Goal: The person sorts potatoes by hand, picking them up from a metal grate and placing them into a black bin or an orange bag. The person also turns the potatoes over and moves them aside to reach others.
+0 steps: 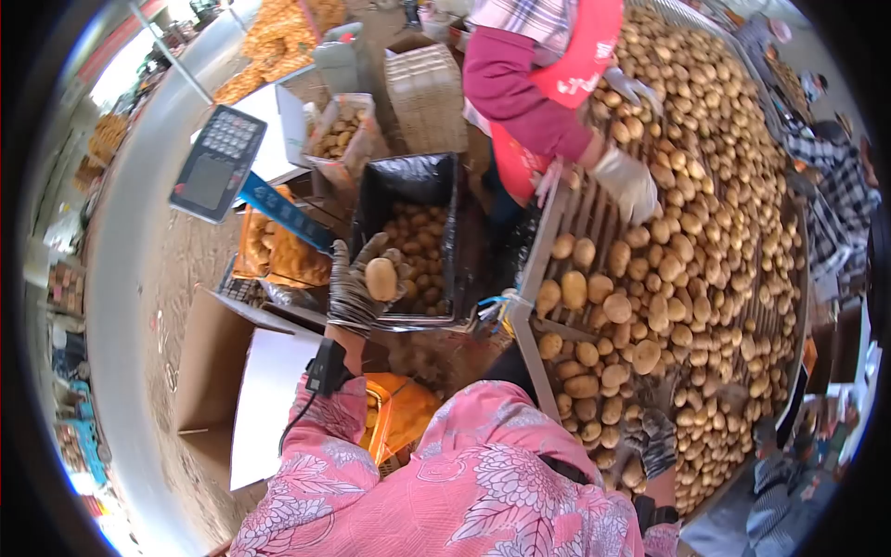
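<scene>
My left hand (357,286), in a striped grey glove, holds a potato (380,278) over the near left side of a black-lined crate (371,200). More potatoes (419,243) lie inside that crate. At the right, my right hand (652,440), also in a striped glove, is down among the potatoes (668,297) spread over the slatted sorting table (531,353). Its fingers are curled at a potato (634,473) near the table's front part.
Across the table, a co-worker's gloved hands (627,184) touch the potatoes. A scale display (218,162) on a blue post stands left. An open cardboard box (212,371), orange bags (399,413) and a potato-filled carton (367,144) surround the crate.
</scene>
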Motion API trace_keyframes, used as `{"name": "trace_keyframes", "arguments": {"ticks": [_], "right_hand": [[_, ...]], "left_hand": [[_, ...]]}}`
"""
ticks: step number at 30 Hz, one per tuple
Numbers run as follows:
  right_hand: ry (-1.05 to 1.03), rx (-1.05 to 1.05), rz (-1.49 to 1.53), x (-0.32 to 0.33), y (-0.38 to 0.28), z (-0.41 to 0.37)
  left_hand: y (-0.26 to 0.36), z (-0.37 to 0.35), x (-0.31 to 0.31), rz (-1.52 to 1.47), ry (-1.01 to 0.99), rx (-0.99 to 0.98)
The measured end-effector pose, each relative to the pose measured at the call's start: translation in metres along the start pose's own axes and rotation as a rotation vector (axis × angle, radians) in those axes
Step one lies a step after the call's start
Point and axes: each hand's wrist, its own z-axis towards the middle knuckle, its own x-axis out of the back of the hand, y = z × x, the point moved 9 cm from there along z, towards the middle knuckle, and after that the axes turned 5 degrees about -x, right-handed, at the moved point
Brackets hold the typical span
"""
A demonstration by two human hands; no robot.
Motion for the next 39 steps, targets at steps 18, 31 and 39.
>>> {"name": "trace_keyframes", "arguments": {"ticks": [18, 31, 39], "right_hand": [[0.067, 0.039, -0.055, 0.021, -0.006, -0.029], [0.521, 0.473, 0.057, 0.115, -0.093, -0.042], [0.566, 0.366, -1.317, -0.005, -0.104, -0.013]], "left_hand": [[-0.109, 0.049, -0.067, 1.514, -0.373, 0.029], [-0.370, -0.023, -0.208, 2.300, -1.291, -0.507], [-0.368, -0.043, -0.183, 2.067, -1.260, -0.207]]}}
